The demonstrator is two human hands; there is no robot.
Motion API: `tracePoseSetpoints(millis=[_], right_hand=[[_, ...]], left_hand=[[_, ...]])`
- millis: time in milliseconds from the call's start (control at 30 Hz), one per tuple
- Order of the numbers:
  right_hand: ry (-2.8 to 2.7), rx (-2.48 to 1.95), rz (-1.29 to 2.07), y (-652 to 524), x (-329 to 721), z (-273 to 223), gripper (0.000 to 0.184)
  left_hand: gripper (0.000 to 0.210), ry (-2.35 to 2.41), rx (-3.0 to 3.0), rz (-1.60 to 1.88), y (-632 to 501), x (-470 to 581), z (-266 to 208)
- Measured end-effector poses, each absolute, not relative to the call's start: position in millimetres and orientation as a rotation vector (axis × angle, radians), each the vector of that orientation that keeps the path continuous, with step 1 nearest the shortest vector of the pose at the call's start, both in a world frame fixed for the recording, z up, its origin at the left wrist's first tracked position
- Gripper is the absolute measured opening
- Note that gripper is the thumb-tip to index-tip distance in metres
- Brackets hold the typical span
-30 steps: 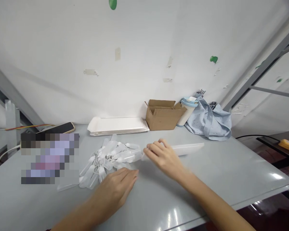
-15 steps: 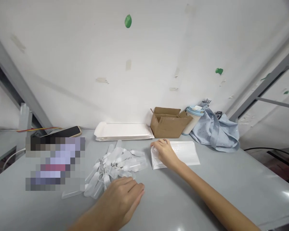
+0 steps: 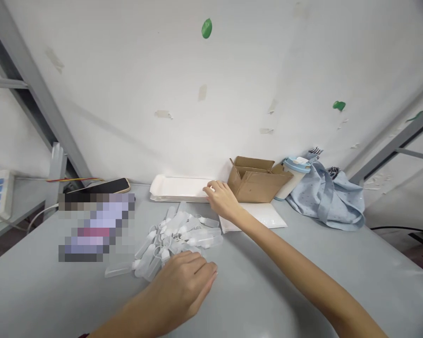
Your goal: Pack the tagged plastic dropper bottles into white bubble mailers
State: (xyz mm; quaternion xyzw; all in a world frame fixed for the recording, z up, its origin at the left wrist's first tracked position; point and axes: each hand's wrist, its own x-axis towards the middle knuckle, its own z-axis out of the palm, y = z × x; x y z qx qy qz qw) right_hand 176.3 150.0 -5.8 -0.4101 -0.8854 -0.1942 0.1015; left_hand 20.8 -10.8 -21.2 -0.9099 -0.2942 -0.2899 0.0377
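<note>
My right hand (image 3: pixel 223 201) reaches to the right end of a stack of white envelopes (image 3: pixel 178 187) against the wall. Its fingertips are closed in a pinch at the end of the stack's top envelope. Under the right wrist lies a loose white padded envelope (image 3: pixel 266 216), partly hidden by the arm. My left hand (image 3: pixel 188 281) is closed with curled fingers, at the near edge of a pile of clear plastic tubes with white caps and loops (image 3: pixel 178 232). Whatever may be inside its fingers is hidden. The hand covers part of the pile's near side.
An open cardboard box (image 3: pixel 259 185) stands behind the loose envelope. Right of it are a lidded cup (image 3: pixel 291 183) and a light blue cloth bag (image 3: pixel 327 202). A phone (image 3: pixel 98 190) lies at the back left, behind a blurred-out item (image 3: pixel 95 227). A power strip (image 3: pixel 0 190) shows far left.
My right hand has moved from the loose envelope left and back to the stack. The loose envelope now lies nearer the cardboard box. My left hand stays by the tubes. The view has turned slightly left.
</note>
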Motion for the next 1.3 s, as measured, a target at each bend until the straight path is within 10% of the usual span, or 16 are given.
tracePoseSetpoints(millis=[333,567,700,900,1100,1300], right_hand=[[-2.66,-1.086,-0.602,178,166,-4,0.021],[-2.376,-0.975,-0.693,151,185,2,0.026],[-2.313,-0.751,-0.732,104,208,-10,0.026],[-2.355,-0.469,-0.466,56,222,-20,0.033],[-2.608,-0.785,-0.228,32,214,-6,0.087],[-2.592,-0.808,-0.234,27,216,-9,0.089]], left_hand=[[0.026,-1.022,-2.765,-1.113,-5,11,-15],[0.059,-2.601,-2.341,-2.705,9,-8,24],[0.065,-2.616,-1.65,-3.225,22,-29,41],[0.023,-2.765,-1.79,-2.852,23,-25,27],[0.017,-2.479,-2.862,-2.082,1,8,16],[0.026,-2.508,-2.816,-1.821,-2,11,11]])
